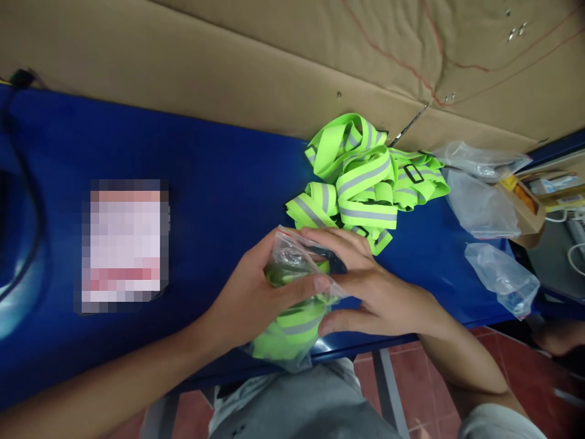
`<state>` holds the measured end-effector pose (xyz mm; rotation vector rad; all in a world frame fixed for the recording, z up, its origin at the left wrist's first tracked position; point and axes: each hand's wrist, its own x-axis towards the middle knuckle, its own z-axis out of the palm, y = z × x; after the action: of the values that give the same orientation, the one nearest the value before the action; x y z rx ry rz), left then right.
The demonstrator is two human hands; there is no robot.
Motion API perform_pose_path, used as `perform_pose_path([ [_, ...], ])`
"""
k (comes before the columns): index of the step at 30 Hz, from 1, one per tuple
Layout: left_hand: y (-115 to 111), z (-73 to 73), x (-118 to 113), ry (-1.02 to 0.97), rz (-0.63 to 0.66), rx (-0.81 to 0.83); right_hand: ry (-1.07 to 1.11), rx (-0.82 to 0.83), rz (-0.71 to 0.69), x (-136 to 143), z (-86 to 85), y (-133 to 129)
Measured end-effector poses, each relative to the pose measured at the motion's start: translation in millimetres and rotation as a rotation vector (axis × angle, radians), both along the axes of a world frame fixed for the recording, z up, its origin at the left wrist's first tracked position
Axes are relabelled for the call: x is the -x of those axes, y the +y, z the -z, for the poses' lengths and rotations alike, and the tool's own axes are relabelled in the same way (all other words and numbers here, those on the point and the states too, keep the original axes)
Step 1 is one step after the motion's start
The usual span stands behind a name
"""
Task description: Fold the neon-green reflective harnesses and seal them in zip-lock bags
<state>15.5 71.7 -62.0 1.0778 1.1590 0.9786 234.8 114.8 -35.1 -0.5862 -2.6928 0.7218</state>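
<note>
A clear plastic bag [292,347] with a folded neon-yellow strap [297,326] with a grey stripe inside is at the table's front edge. My left hand [256,286] wraps round the bag's left side, its thumb lying across the front near the opening. On the right, my right hand [370,286] holds the bag's upper edge, fingers behind it and thumb low beside the strap. Just beyond my hands lies a loose heap of neon-yellow straps [361,177] with grey stripes and black buckles.
Several clear bags [484,204] lie on the right of the blue table [219,177], by an open cardboard box [525,213]. A blurred-out flat item [125,244] and a black cable [27,183] are at left. Brown covering [228,67] borders the back. Someone's hand [560,335] shows at far right.
</note>
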Motion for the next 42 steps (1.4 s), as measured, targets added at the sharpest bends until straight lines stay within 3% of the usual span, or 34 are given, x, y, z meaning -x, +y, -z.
perform_pose_path([
  [4, 2, -1.5, 8, -0.111, -0.099, 0.006, 0.181, 0.057, 0.149, -9, -4.4, 6],
  [10, 7, -2.2, 15, -0.186, 0.009, 0.051, 0.334, 0.189, 0.153, -13, -5.6, 12],
  [13, 7, -3.9, 18, -0.16, 0.026, -0.005, 0.298, 0.155, 0.185, -13, -4.7, 12],
  [16, 8, -5.3, 18, -0.11, 0.025, -0.051, 0.193, 0.12, 0.126, -10, 0.0, 11],
  [19, 9, -4.6, 14, -0.025, 0.038, -0.062, 0.138, 0.2, 0.02, -6, 6.2, 10],
  [23, 9, -1.7, 9, -0.021, 0.14, -0.043, 0.145, 0.239, -0.012, -3, 7.4, 10],
  [27, 8, 0.1, 11, -0.113, 0.089, 0.068, 0.359, 0.297, 0.137, -8, 0.2, 13],
  [30, 9, 0.5, 13, -0.172, 0.047, 0.153, 0.402, 0.421, 0.233, -11, -2.3, 14],
  [36, 9, 2.0, 19, -0.253, 0.046, 0.099, 0.553, 0.744, 0.456, -9, 1.5, 17],
  [42, 9, -0.5, 16, -0.213, -0.136, 0.064, 0.375, 0.894, 0.537, -13, 0.4, 22],
])
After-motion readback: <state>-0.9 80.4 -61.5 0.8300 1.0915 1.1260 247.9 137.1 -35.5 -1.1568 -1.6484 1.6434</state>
